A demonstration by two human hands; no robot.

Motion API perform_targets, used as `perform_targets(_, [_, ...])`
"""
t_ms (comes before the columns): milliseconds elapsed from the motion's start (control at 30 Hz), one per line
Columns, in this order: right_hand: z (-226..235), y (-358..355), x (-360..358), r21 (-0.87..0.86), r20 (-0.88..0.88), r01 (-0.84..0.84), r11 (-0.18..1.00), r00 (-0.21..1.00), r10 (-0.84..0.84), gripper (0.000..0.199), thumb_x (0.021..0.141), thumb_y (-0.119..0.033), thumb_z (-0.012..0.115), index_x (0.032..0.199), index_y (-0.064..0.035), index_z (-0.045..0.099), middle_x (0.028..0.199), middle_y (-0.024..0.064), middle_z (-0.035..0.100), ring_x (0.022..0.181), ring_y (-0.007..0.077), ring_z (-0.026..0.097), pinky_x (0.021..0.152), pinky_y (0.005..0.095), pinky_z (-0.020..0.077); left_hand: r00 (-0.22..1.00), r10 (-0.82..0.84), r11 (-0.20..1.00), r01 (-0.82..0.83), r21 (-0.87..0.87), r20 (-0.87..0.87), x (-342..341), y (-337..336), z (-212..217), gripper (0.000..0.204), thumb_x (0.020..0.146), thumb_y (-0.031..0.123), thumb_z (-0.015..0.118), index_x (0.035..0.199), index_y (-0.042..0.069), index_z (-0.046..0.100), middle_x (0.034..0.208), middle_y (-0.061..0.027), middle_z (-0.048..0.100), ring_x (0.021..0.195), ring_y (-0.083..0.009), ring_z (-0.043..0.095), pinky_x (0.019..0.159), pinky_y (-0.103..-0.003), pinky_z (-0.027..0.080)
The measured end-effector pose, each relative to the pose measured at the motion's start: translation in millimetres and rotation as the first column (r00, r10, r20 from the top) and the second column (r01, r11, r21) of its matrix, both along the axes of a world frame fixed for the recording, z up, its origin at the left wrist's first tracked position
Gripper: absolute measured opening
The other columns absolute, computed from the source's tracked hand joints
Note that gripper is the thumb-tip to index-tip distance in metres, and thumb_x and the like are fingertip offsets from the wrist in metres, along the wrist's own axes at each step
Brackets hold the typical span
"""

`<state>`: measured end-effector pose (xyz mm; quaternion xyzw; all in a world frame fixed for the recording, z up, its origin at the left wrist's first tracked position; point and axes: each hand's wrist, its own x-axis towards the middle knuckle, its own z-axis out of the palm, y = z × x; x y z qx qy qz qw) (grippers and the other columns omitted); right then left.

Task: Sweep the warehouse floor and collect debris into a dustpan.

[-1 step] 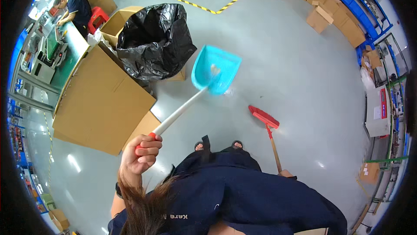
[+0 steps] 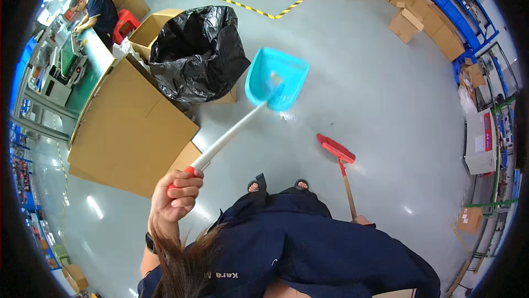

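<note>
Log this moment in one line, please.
left hand: holding long-handled turquoise dustpan | right hand: holding red broom | left of dustpan: black bin bag

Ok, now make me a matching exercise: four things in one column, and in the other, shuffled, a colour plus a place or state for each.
Things:
1. dustpan
2. broom
3. plastic bag
4. stool

Descriptions:
A. black, its mouth gaping open
B. red all over, beside the co-worker
C. turquoise, its pale handle gripped by the left hand
D. red head, its wooden handle in the right hand

Pairs: 1-C, 2-D, 3-A, 4-B
</note>
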<state>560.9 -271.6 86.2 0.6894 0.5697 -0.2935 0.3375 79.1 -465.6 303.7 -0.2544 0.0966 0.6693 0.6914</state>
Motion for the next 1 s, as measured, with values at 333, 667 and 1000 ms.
perform_targets(333, [-14,7,-28,-0.030,-0.479,-0.161,0.986,0.868,0.128,0.015,0.064,-0.011,0.062,0.062,0.0026,0.058,0.056,0.0131,0.055,0.052,0.0231,0.054,0.047,0.0330,0.0406,0.894,0.357,0.889,-0.236,0.392,-0.272,-16,10,100,0.019,0.080,0.008,0.034,0.093,-0.006,0.033,0.058,-0.0009,0.037,0.043,-0.0072,0.041,0.029,-0.020,0.026])
perform_targets(667, [-97,3,26,-0.123,-0.310,0.034,0.992,0.948,-0.071,0.018,0.064,-0.011,0.064,0.064,0.0057,0.057,0.060,0.0122,0.056,0.051,0.0203,0.053,0.048,0.0329,0.0406,-0.083,-0.480,0.796,-0.459,-0.394,-0.873,-52,61,-49,0.010,0.068,0.008,0.045,0.072,0.005,0.036,0.053,-0.0055,0.044,0.036,-0.0138,0.043,0.030,-0.024,0.033])
perform_targets(1000, [-5,6,-32,-0.082,-0.420,-0.049,0.995,0.907,0.010,0.016,0.065,-0.006,0.062,0.060,0.0044,0.051,0.053,0.0107,0.051,0.044,0.0215,0.051,0.040,0.0330,0.0379,0.096,-0.794,0.405,-0.653,-0.640,-0.600,-90,34,-201,0.022,0.067,0.018,0.059,0.056,0.005,0.045,0.045,-0.0016,0.044,0.038,-0.0119,0.046,0.034,-0.025,0.036])
